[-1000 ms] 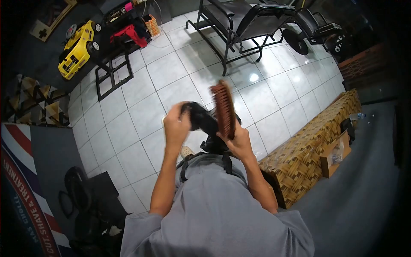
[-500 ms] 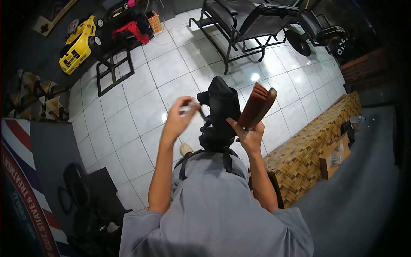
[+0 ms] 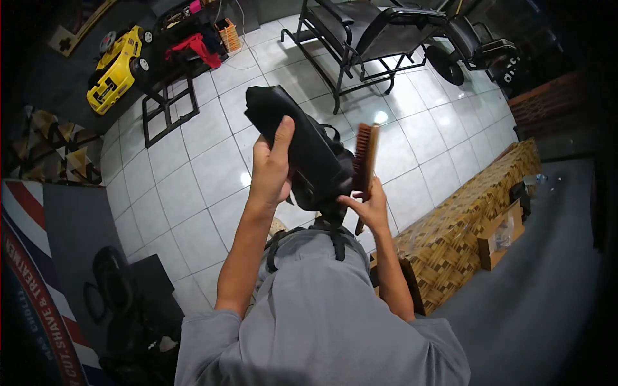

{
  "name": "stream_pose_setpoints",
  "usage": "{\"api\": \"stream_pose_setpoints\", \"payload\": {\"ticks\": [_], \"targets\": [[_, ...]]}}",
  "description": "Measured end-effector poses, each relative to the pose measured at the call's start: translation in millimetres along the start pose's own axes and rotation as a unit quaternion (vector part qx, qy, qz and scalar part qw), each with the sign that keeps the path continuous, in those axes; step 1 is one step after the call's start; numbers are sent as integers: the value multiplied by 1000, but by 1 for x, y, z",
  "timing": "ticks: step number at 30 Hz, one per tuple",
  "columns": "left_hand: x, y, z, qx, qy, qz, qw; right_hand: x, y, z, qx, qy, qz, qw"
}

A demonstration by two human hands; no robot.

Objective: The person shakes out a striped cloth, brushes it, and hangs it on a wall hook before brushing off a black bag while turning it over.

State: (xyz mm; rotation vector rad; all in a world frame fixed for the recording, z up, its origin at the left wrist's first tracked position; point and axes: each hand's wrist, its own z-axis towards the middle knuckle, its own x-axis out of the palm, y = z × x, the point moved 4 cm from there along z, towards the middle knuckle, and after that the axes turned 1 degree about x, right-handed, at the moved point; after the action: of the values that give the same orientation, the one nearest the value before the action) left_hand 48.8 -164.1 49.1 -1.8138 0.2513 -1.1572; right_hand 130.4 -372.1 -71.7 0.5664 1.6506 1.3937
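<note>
A black pouch-like bag (image 3: 309, 151) hangs in front of my waist, its flat upper part tilted to the left. My left hand (image 3: 271, 168) is closed around the left edge of that upper part, thumb on top. Beside the bag's lower right side, my right hand (image 3: 370, 207) grips a wooden brush (image 3: 365, 157) with reddish-brown bristles, held nearly upright. The right thumb reaches toward the bag's lower edge; whether it touches is unclear. Straps from the bag run over the grey shirt (image 3: 335, 302).
Black reclining chair (image 3: 386, 38) ahead on the tiled floor (image 3: 219, 161); dark metal frame (image 3: 168, 109) and yellow toy car (image 3: 119, 71) at left. Woven-pattern bench side (image 3: 463, 225) at right, with an open cardboard box (image 3: 492, 248) on top.
My left hand has taken hold of the bag's upper part, which now leans left. The brush has moved left and turned more upright in my right hand.
</note>
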Motion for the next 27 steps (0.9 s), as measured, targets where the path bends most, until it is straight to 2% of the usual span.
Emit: {"api": "stream_pose_setpoints", "payload": {"ticks": [2, 3, 4, 6, 9, 10, 12, 13, 14, 16, 17, 20, 21, 24, 25, 26, 27], "targets": [[9, -10, -2, -19, -7, -7, 1000, 17, -21, -4, 56, -13, -37, 998], [10, -13, -4, -29, -9, -16, 999, 29, -52, -4, 60, -22, -42, 997], [12, -18, -5, -37, -13, -26, 999, 34, -55, -3, 69, -14, -93, 993], [18, -37, -10, -39, -11, -28, 999, 46, -88, -2, 112, -19, -21, 993], [0, -66, -7, 23, -109, -49, 993, 45, -95, -3, 137, -3, -121, 983], [-4, -78, -9, 59, -104, -55, 991, 41, -105, -4, 127, -15, -124, 984], [-12, -98, -14, 89, -162, -58, 981, 37, -133, -8, 106, -37, -130, 985], [-12, -102, -19, 96, -221, -46, 969, 34, -138, -11, 113, -41, -107, 987], [-14, -98, -21, 96, -225, -57, 968, 37, -160, -13, 184, -6, 7, 983], [-18, -86, -24, 97, -231, -79, 965, 52, -205, -16, 317, 63, 232, 917], [-12, -79, -29, 101, -257, -93, 957, 61, -177, -16, 357, 87, 403, 838], [-6, -60, -34, 95, -219, -100, 966, 64, -107, -11, 439, 81, 607, 657], [-8, -55, -35, 92, -224, -83, 967, 68, -110, -7, 412, 84, 644, 639], [-29, -35, -24, 131, -138, -176, 966, 70, -64, -4, 355, 107, 592, 715], [-40, -18, -16, 145, -89, -121, 978, 68, -61, -2, 358, 108, 568, 733], [-64, 11, -8, 192, -107, 15, 975, 66, -56, 1, 332, 122, 574, 739], [-76, 25, -6, 167, -78, 118, 976, 64, -52, 4, 304, 137, 579, 744]]}}
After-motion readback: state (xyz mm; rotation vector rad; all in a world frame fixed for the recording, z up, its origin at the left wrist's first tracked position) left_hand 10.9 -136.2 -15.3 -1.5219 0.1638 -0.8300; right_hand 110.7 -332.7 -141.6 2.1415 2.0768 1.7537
